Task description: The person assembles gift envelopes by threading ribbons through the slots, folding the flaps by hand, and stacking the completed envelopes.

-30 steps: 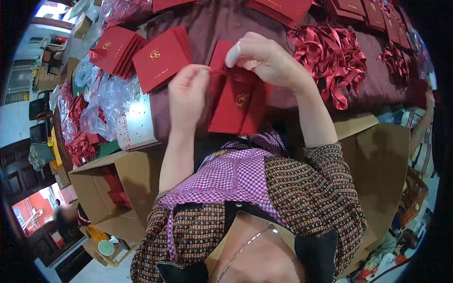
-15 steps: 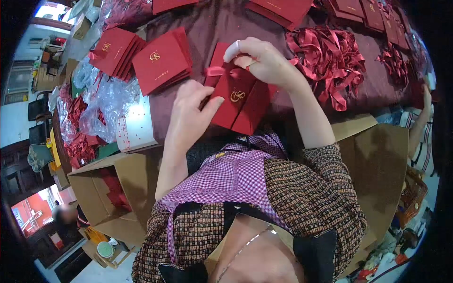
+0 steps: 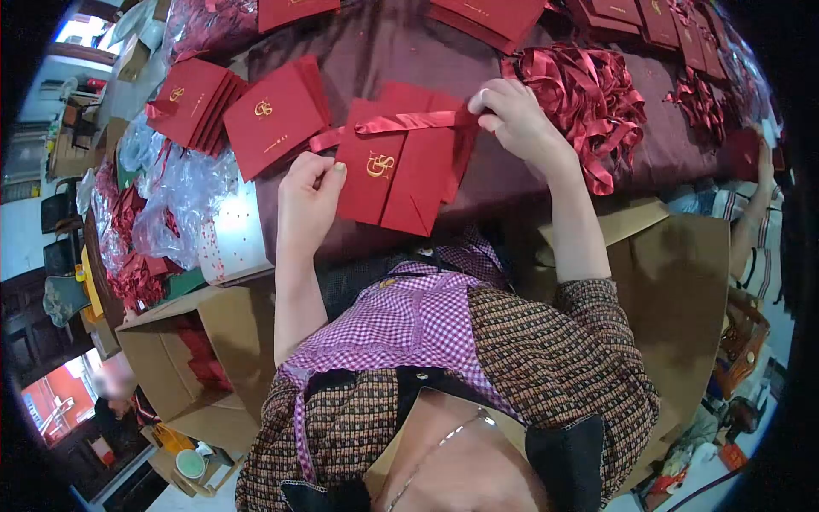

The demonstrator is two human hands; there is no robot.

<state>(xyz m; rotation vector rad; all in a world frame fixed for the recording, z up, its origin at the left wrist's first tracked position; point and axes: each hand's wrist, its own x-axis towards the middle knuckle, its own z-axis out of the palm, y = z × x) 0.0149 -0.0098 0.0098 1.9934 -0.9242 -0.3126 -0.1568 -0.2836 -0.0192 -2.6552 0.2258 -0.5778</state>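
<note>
A red card folder [image 3: 375,188] with a gold emblem lies at the table's front edge, over other red card pieces. Across its upper part runs a red satin ribbon [image 3: 405,124]. My left hand [image 3: 312,189] is closed in a pinch on the folder's left edge. At the upper right, my right hand [image 3: 522,119] has thumb and fingers together on the ribbon's right end, beside the ribbon pile [image 3: 589,107]. The ribbon's left end hangs loose above my left hand, near a stack of red folders [image 3: 277,119].
More red folders [image 3: 192,102] lie at the left, others along the back. Plastic bags [image 3: 171,192] lie at the left edge. Open cardboard boxes [image 3: 674,290] stand on both sides below the table. A co-worker's arm [image 3: 755,209] shows at the far right.
The folder has turned and moved left, its face now more visible. My right hand has moved right with the ribbon, which is stretched across the card. My left hand has closed at the folder's edge.
</note>
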